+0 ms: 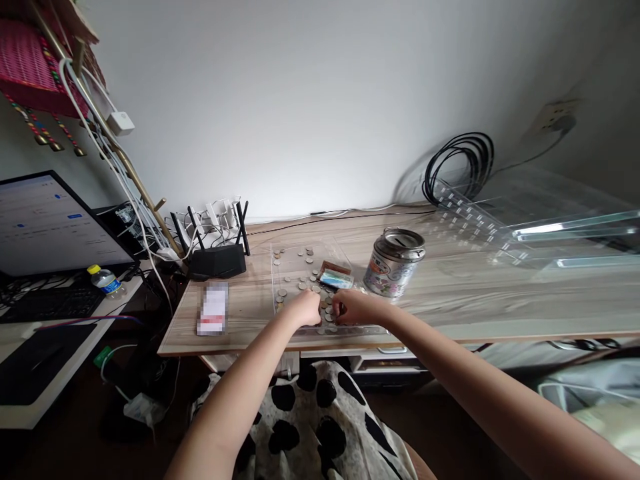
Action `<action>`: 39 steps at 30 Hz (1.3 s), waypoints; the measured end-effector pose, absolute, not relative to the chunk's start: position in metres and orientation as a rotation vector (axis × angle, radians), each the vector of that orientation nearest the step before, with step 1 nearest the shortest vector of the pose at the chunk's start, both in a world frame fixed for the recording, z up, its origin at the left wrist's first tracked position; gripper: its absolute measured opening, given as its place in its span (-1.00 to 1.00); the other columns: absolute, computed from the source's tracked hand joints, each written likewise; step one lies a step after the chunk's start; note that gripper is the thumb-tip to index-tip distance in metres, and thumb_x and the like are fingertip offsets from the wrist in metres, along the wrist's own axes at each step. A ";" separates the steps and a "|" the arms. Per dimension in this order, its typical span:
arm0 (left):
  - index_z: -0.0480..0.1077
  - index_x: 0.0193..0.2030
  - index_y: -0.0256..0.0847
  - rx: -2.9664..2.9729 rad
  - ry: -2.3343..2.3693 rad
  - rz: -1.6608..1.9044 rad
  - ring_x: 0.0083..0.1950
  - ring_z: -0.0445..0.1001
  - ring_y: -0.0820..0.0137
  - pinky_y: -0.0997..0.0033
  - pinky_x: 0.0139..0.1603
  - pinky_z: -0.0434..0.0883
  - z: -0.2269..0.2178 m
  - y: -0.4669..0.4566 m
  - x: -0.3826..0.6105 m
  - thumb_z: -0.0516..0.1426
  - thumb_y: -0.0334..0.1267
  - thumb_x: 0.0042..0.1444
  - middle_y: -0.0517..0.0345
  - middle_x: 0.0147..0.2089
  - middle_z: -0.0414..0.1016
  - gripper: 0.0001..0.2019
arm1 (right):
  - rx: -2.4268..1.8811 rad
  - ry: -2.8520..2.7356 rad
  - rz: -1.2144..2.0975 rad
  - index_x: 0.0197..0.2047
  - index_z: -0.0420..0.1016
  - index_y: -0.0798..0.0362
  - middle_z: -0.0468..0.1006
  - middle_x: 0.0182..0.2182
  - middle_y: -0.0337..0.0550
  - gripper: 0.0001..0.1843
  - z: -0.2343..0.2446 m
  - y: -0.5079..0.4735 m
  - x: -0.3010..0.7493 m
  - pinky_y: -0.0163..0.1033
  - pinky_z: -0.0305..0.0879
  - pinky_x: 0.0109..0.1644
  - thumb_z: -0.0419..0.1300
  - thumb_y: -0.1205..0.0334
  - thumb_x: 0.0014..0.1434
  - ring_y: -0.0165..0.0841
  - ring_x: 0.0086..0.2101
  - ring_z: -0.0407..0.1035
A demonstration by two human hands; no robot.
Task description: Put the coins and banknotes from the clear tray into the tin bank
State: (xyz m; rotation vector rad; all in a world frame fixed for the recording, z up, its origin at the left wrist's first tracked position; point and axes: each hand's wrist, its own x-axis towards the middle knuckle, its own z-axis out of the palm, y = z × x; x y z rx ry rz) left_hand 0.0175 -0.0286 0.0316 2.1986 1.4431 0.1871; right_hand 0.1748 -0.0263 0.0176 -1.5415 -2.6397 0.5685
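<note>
Several coins point(303, 287) lie scattered in a shallow clear plastic tray point(273, 267) on the wooden table. My left hand point(304, 308) is low over the tray's near part, its fingers curled down among the coins; whatever they hold is hidden. Close beside it on the right, my right hand point(356, 305) has its fingers bent in a pinch just above the coins, and I cannot make out anything between them. Behind the hands, a brown and light-blue flat item point(336, 277), perhaps cards or folded notes, rests in the tray. A silver can-shaped coin bank point(393, 267) with a slotted lid stands upright right of the tray.
A phone point(213, 308) and a black router point(217, 261) are on the left of the table. Farther left are a laptop point(50, 227) and a small bottle point(106, 281). Clear acrylic panels point(560, 227) and a coiled black cable point(457, 167) occupy the right.
</note>
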 end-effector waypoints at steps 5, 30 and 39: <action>0.38 -0.35 -0.22 2.356 1.378 0.005 -0.32 0.43 0.28 0.45 -0.40 0.32 0.033 -0.026 0.016 0.22 -0.40 -0.35 -0.02 -0.27 0.46 -0.71 | -1.538 -2.578 0.619 -0.28 0.39 0.08 0.46 -0.49 -0.20 -0.65 0.018 -0.028 0.174 -0.38 0.08 -0.51 0.16 0.31 -0.26 -0.40 -0.49 0.29; 0.44 -0.40 -0.22 2.255 1.391 0.303 -0.36 0.42 0.36 0.48 -0.39 0.30 0.016 -0.036 0.000 0.12 -0.46 -0.24 0.07 -0.39 0.48 -0.81 | -1.358 -2.586 0.868 -0.44 0.45 0.10 0.45 -0.55 -0.24 -0.80 0.012 -0.019 0.162 -0.40 0.13 -0.50 0.13 0.32 -0.25 -0.43 -0.52 0.30; 0.39 -0.61 -0.23 2.216 1.399 0.140 -0.51 0.38 0.43 0.55 -0.52 0.26 0.033 -0.036 0.009 0.16 -0.52 -0.36 0.13 -0.54 0.43 -0.87 | -1.382 -2.609 1.297 -0.33 0.50 0.11 0.47 -0.52 -0.23 -0.67 0.017 -0.013 0.177 -0.40 0.14 -0.55 0.11 0.29 -0.25 -0.48 -0.58 0.25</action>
